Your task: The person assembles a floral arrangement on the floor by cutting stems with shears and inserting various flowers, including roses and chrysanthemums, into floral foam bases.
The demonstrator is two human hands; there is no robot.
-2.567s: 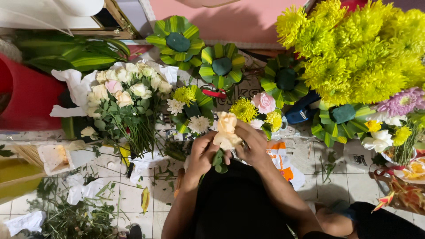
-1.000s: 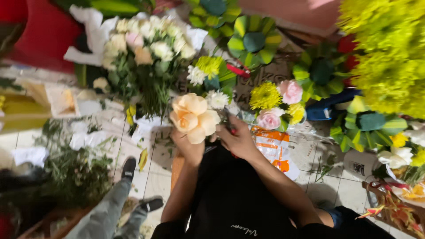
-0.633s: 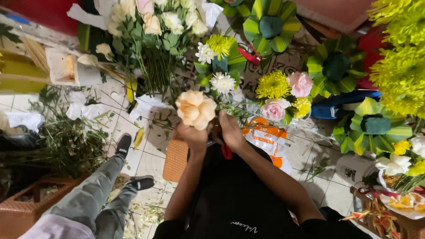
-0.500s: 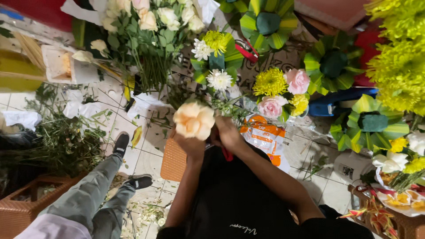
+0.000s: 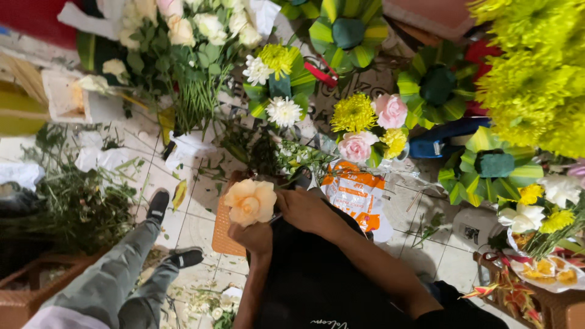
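Two hands at a peach rose (image 5: 250,201): left hand (image 5: 255,236) closed on the stem from six o'clock, bloom upright above its fingers, right hand (image 5: 306,209) curled at three o'clock beside it, over the littered tile floor (image 5: 426,256).

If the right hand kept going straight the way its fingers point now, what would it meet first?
The right hand points left toward the peach rose held by the left hand; it would likely meet the rose or its stem first, though depth is unclear.
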